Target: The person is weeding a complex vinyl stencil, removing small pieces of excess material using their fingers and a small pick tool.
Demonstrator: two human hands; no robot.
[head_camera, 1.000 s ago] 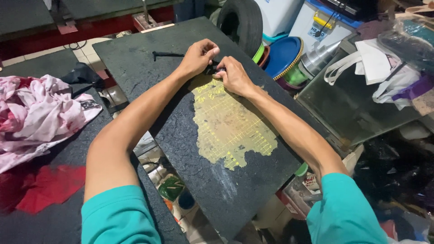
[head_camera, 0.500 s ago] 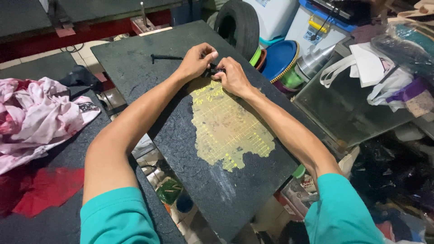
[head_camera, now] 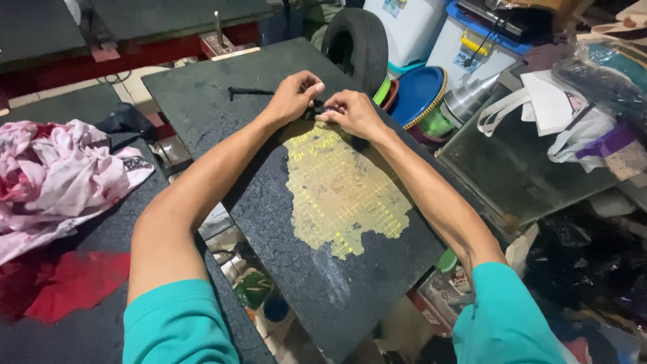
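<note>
My left hand (head_camera: 294,96) and my right hand (head_camera: 352,112) meet at the far end of a dark board (head_camera: 222,114) whose middle carries a worn yellow grid patch (head_camera: 340,195). Between the fingertips of both hands sits a small dark object (head_camera: 319,108), pinched from each side; its shape is mostly hidden by the fingers. A thin black rod-like tool (head_camera: 251,90) lies on the board just left of my left hand. Both forearms stretch across the board, teal sleeves at the bottom.
A pink and white cloth (head_camera: 57,178) and a red cloth (head_camera: 71,283) lie on the left table. A black tyre (head_camera: 357,44), a blue lid (head_camera: 418,91), a metal funnel (head_camera: 472,98), white boxes and a dark tray with bags (head_camera: 539,108) crowd the right.
My hands stay together at the board's far end, fingers shifting slightly on the small object. The view has drifted a little; nothing else has moved.
</note>
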